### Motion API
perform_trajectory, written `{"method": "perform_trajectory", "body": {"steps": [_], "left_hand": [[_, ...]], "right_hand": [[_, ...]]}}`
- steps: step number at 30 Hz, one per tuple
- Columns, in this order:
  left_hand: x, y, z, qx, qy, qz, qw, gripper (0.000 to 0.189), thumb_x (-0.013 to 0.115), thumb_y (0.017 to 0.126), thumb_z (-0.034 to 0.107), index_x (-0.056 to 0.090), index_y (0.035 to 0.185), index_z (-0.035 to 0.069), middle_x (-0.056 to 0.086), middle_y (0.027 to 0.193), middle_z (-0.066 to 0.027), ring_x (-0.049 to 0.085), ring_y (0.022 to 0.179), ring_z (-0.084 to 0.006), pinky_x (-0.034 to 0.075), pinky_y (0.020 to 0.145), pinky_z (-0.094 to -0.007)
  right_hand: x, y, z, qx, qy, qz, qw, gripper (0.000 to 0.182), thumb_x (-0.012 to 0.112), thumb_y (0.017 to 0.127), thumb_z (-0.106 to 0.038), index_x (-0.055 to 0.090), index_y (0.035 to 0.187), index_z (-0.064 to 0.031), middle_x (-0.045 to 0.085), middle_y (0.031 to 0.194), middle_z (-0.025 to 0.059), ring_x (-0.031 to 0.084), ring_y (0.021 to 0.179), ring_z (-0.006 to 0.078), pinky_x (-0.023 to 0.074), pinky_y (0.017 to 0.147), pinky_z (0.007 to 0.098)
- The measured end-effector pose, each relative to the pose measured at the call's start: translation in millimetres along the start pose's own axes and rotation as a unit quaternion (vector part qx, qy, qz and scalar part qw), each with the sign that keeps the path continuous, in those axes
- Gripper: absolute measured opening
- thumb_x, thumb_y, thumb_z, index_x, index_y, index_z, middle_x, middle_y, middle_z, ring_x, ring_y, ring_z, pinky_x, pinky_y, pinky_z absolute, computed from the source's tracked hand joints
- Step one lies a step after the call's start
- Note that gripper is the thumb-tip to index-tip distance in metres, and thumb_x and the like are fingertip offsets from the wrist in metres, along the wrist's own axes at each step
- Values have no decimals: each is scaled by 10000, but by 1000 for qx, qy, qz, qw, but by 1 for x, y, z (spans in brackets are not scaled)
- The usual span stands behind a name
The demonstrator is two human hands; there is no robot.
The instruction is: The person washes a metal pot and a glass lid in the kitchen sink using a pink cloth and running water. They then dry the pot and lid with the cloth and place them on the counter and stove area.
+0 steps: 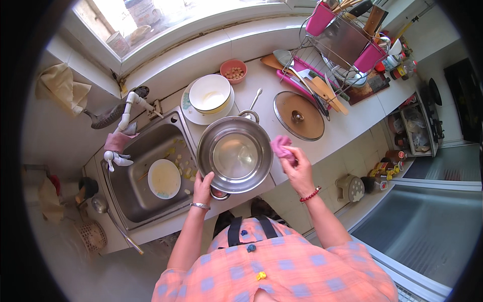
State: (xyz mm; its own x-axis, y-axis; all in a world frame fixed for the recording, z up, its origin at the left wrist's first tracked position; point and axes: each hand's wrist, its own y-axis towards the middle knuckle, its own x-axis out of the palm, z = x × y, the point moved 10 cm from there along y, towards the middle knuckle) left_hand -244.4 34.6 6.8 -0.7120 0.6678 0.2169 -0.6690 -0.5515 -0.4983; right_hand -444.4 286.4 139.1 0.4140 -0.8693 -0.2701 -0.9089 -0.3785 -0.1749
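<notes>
My left hand [203,188] grips the near left rim of a two-handled stainless steel pot [203,151], which is over the counter beside the sink. Some clear liquid or a reflection shows at its bottom; I cannot tell which. My right hand [298,166] holds a bunched pink cloth [283,148] just right of the pot, apart from it. A glass lid with a steel rim [286,113] lies to the upper right. Behind the pot are stacked white bowls [210,90] on plates [190,113] and a spoon [257,97].
The steel sink [139,204] at left holds a plate [164,179] and food scraps. A pink bowl of nuts or beans [233,71] stands by the window wall. At upper right are spatulas [320,90], a wire rack [302,45] with knives, a cleaver [377,83] and bottles [403,70].
</notes>
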Motion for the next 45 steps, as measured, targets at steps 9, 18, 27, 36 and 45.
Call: {"method": "perform_trajectory", "body": {"steps": [9,18,27,36,45], "left_hand": [[29,-16,57,236,157,78,956,671,579,851,152,265,1436,54,549,1198,-137,594,937,-189,503,776,-285],[16,-9,29,190,170,54,965,772,433,692,-73,274,1431,83,505,1293,-150,511,1172,-245,374,1002,-310],[29,-11,33,109,142,53,982,785,473,712,-24,241,1452,97,472,1336,-189,496,1203,-267,386,992,-313],[-9,-40,-41,-16,-21,162,986,619,782,715,432,473,1007,-19,542,878,-109,546,579,-121,478,521,-245],[12,-41,-31,4,-307,226,925,242,735,807,257,614,804,47,538,641,43,440,505,-50,361,459,-212]], "right_hand": [[167,70,0,-277,-385,-25,880,304,669,736,-117,566,1007,-25,590,1002,204,606,870,343,496,760,419],[245,42,-2,116,28,-336,934,136,638,794,-74,629,896,17,657,754,120,653,631,181,543,571,286],[116,107,85,14,-164,87,982,130,645,756,-109,684,845,-22,681,852,190,677,756,271,539,679,383],[238,11,-53,-484,-469,-270,688,142,604,723,-133,566,859,-122,534,891,80,540,899,277,460,726,405],[149,15,23,-244,-702,-532,406,182,574,815,-229,714,911,-164,667,887,53,550,1016,255,466,796,365]]}}
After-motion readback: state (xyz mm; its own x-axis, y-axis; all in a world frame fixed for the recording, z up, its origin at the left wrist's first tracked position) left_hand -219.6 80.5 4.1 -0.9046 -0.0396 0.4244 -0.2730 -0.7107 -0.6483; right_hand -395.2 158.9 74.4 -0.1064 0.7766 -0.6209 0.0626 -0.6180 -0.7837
